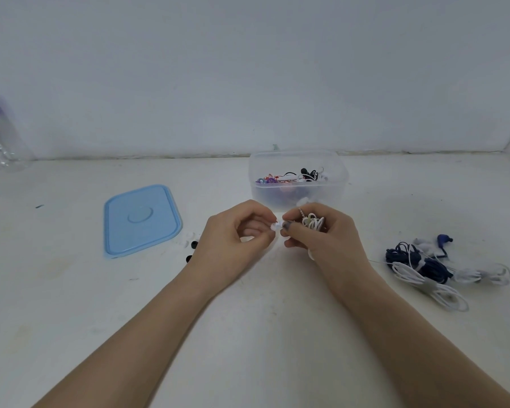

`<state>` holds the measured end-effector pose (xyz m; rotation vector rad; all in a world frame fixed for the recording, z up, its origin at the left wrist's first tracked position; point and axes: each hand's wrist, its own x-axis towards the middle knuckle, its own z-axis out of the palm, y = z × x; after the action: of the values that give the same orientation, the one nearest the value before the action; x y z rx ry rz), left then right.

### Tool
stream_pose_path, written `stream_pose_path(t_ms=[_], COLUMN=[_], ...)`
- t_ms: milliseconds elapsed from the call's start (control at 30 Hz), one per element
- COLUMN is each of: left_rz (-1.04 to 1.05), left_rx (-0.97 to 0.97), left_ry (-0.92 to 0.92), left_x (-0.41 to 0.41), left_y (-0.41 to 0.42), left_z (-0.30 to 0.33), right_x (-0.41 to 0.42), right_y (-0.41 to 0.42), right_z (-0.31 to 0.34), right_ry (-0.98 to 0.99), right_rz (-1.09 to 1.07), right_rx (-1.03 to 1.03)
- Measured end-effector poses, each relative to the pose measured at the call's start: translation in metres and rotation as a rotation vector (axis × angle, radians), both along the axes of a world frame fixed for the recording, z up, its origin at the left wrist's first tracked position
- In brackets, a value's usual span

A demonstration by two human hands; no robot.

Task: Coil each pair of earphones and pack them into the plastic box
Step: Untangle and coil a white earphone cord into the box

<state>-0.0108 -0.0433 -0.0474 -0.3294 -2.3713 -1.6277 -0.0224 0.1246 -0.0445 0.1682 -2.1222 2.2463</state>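
Note:
A clear plastic box [298, 192] stands at the back centre of the white table, with several coiled earphones in mixed colours inside. Just in front of it, my right hand [315, 240] grips a coiled pair of white earphones [314, 222], its plug sticking up. My left hand [236, 234] pinches a small white earbud end [275, 226] of the same pair, fingertip to fingertip with the right. On the right lies a tangle of dark blue and white earphones [430, 267].
The box's light blue lid [142, 220] lies flat on the left. Small black and white ear tips [190, 248] sit beside it near my left wrist. A clear bottle [0, 142] stands at the far left by the wall.

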Motion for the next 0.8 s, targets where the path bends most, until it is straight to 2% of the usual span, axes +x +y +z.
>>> stream_pose_path(t_ms=[433, 633, 800], left_rz=[0.000, -0.064, -0.111], left_rx=[-0.030, 0.000, -0.019], left_ry=[0.027, 0.033, 0.036], left_x=[0.001, 0.002, 0.001], left_y=[0.000, -0.001, -0.002], left_z=[0.002, 0.005, 0.007], right_x=[-0.002, -0.005, -0.008], right_y=[0.004, 0.011, 0.017], right_z=[-0.001, 0.005, 0.009], right_ry=[0.001, -0.113, -0.215], right_rz=[0.079, 0.202, 0.285], right_rx=[-0.061, -0.237, -0.291])
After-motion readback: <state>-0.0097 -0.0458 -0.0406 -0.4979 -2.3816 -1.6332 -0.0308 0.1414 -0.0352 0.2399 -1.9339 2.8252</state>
